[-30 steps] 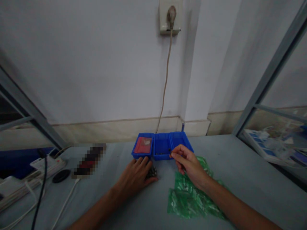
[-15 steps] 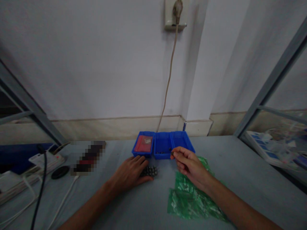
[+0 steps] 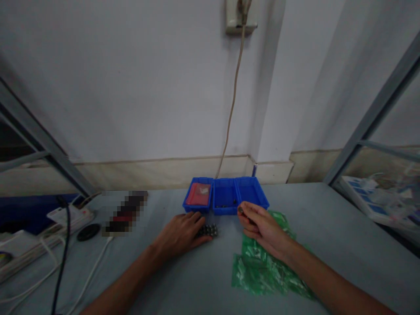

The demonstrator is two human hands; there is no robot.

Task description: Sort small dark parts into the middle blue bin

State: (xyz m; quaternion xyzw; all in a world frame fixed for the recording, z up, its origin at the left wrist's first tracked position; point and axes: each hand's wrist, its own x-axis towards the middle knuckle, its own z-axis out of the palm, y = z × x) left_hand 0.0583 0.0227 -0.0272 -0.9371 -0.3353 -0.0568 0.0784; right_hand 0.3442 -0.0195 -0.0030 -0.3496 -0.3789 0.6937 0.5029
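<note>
My left hand (image 3: 183, 230) lies on the table with its fingers along the far side and the thumb along the near side of a small dark block studded with shiny round metal pieces (image 3: 209, 230). Part of that block is hidden under the palm. Raised just in front of the middle blue bin (image 3: 224, 211), my right hand (image 3: 259, 225) pinches a small round metal piece (image 3: 241, 210) between thumb and fingertips. A few tiny dark parts (image 3: 223, 205) lie at the bottom of that bin. Below the right hand are crumpled green plastic bags (image 3: 256, 273).
A left blue bin (image 3: 186, 205) holds a red packet (image 3: 198, 194); a right blue bin (image 3: 262, 199) adjoins the middle one. At left are a blurred-out item (image 3: 126, 213), a black disc (image 3: 88, 232), cables and a power strip (image 3: 77, 214). Plastic-wrapped goods (image 3: 387, 188) sit far right.
The small metal piece in my right fingers has tilted, showing its round face. The scene has shifted slightly up and right in view. My left hand stays on the studded block.
</note>
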